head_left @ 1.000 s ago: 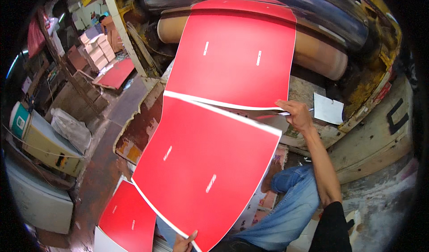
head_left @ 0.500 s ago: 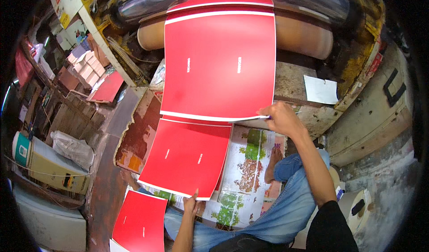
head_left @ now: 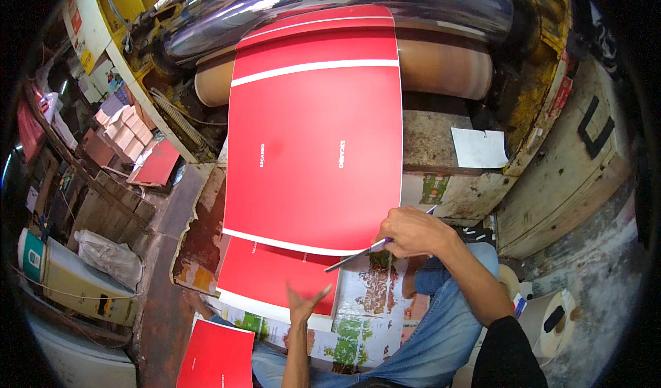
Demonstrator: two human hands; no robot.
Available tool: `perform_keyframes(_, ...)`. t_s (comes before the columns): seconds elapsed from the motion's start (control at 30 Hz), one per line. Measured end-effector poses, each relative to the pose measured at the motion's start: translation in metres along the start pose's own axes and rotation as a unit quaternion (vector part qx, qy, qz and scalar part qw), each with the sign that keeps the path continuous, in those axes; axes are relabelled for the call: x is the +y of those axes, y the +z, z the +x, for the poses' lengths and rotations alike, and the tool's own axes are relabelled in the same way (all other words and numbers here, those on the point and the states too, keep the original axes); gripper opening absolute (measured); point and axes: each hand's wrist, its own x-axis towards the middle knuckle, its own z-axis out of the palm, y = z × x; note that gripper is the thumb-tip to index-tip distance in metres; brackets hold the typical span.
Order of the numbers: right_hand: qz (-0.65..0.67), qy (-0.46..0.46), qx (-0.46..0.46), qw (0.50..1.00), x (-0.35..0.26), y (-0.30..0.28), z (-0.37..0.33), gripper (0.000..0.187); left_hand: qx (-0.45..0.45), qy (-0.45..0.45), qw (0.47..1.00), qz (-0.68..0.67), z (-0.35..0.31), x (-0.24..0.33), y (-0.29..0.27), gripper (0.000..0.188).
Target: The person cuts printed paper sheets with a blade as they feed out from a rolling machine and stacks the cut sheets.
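Observation:
A long red printed sheet (head_left: 310, 174) with white bands hangs toward me from a shiny metal roller (head_left: 330, 13). My right hand (head_left: 416, 233) is closed around a thin knife (head_left: 354, 258) with a purple handle, at the sheet's lower right corner. The dark blade points left and toward me, just below the sheet's near edge. Whether the fingers also grip the corner is hidden. Beneath lies another red sheet (head_left: 275, 274) with a white margin. Over its near edge, my left hand (head_left: 303, 304) is open, fingers spread and slightly blurred, holding nothing.
A brown roller (head_left: 447, 68) runs behind the hanging sheet. One more red sheet (head_left: 217, 353) lies at lower left. Printed paper (head_left: 372, 305) covers the surface between my legs. A white paper (head_left: 478, 147) rests on the machine ledge, beside a grey cabinet (head_left: 564, 154) at right.
The hanging sheet extends farther toward me, with another white band showing. My left hand has let go of the lower sheet. My right hand has moved down and left, exposing the knife.

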Motion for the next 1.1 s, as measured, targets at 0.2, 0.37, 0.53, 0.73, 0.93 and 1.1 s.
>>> perform_keyframes(0.2,0.097,-0.09,-0.038,0.99,-0.019,-0.012,0.008,0.028,-0.184,0.006,0.781,-0.597,-0.021,0.142,0.037,0.043)
perform_keyframes(0.37,0.397,0.079,-0.033,0.914,0.016,-0.054,0.012,0.029,-0.062,-0.059,0.82,-0.566,-0.037,0.13,0.039,0.052)
perform_keyframes(0.53,0.382,0.176,0.456,0.784,0.11,-0.068,0.051,0.033,-0.084,-0.063,0.83,-0.548,-0.065,0.124,0.029,0.057)
perform_keyframes(0.73,0.327,0.208,0.458,0.8,0.16,-0.059,0.066,0.028,-0.08,-0.09,0.832,-0.541,-0.101,0.129,0.011,0.059)
perform_keyframes(0.93,0.169,0.153,0.509,0.83,0.144,-0.027,0.051,0.022,-0.074,-0.115,0.832,-0.538,-0.123,0.116,-0.007,0.053)
perform_keyframes(1.1,-0.153,0.07,0.482,0.86,0.12,-0.046,0.052,0.073,-0.03,-0.125,0.822,-0.555,-0.148,0.097,-0.016,0.048)
